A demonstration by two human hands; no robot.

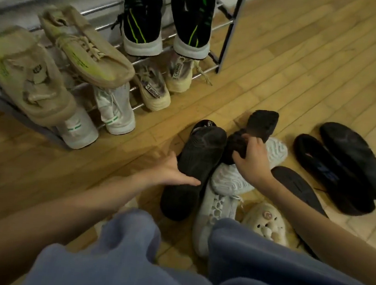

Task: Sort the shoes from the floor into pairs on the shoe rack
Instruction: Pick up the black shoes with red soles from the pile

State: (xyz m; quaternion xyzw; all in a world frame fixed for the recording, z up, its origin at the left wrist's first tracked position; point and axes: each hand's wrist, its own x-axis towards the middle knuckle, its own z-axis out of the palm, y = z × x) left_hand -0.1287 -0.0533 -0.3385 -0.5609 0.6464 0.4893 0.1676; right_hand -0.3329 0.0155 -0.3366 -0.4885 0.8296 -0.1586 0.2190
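A metal shoe rack (228, 34) stands at the upper left. It holds a black-and-green pair (144, 17), a tan pair (85, 48), a white pair (116, 111) and a cream pair (155, 92). On the floor lies a pile of shoes. My left hand (172, 172) rests with fingers apart against a black shoe (193, 166) lying sole up. My right hand (250, 158) grips a second black shoe (258, 126), lifted sole up above a light grey shoe (229, 177).
Another grey shoe (211, 216), a cream clog (264, 222) and a dark insole (298, 186) lie by my knees. A black pair (342, 165) lies at the right on the wooden floor (306, 62). My blue trouser legs fill the bottom.
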